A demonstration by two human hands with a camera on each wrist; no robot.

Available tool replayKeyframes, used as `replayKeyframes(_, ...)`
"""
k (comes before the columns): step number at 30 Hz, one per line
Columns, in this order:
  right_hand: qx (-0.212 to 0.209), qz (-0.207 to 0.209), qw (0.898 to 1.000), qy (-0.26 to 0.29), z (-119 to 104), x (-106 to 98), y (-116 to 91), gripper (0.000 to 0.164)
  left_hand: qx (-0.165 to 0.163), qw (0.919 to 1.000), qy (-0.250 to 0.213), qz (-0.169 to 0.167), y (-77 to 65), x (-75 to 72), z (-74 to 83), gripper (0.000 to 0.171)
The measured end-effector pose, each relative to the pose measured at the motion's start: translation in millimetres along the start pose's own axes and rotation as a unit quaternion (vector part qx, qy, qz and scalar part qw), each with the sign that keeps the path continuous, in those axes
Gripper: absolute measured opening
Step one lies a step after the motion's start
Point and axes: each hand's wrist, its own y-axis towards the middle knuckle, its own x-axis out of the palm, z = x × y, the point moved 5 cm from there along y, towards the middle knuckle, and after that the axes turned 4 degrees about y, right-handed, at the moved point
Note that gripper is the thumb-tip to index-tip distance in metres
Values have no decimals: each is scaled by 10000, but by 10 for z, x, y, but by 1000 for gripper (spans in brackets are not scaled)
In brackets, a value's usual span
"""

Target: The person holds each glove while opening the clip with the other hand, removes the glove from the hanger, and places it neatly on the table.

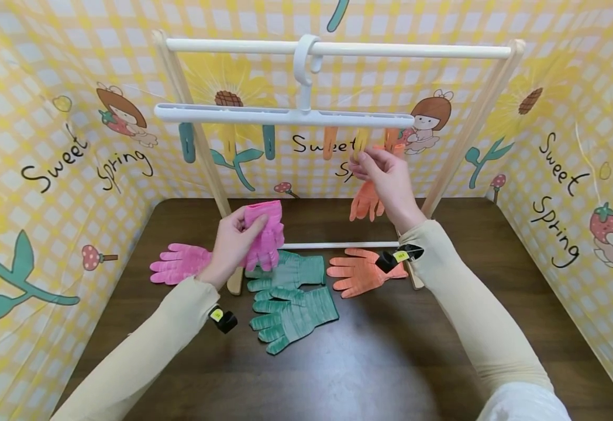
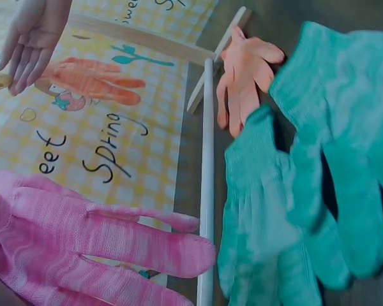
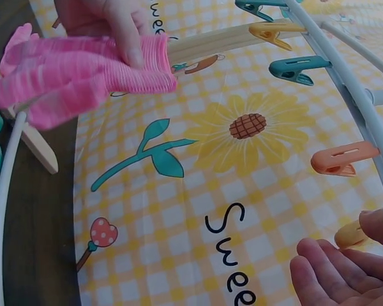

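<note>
My left hand [image 1: 237,237] grips a pink glove [image 1: 264,234] near its cuff, its knitted fingers hanging down above the table. At the hanger, my right hand [image 1: 388,181] pinches a yellow clip [image 1: 361,140] between thumb and fingertips. Behind that hand an orange glove [image 1: 365,202] hangs under the orange clip [image 1: 391,139] at the hanger's right end. The white hanger [image 1: 280,117] hooks over the rack's top bar. On the table lie another pink glove [image 1: 182,262], two green gloves [image 1: 296,316] and a second orange glove [image 1: 361,272].
A wooden rack [image 1: 475,111] stands on the dark table [image 1: 380,362], with a low white crossbar [image 1: 338,245]. Other clips hang along the hanger, among them a teal clip [image 3: 299,69] and an orange clip [image 3: 341,158]. Yellow checked cloth [image 1: 48,222] surrounds the table.
</note>
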Motion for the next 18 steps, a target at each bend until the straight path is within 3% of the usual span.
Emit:
replayKeyframes(11, 270, -130, 9987, -406, 242, -90, -170, 43, 174, 9939, 1018, 396, -257, -387, -85, 16)
replayKeyframes(18, 553, -246, 9944, -864, 421, -198, -318, 46, 298, 9873, 1436, 606, -425, -623, -79, 24)
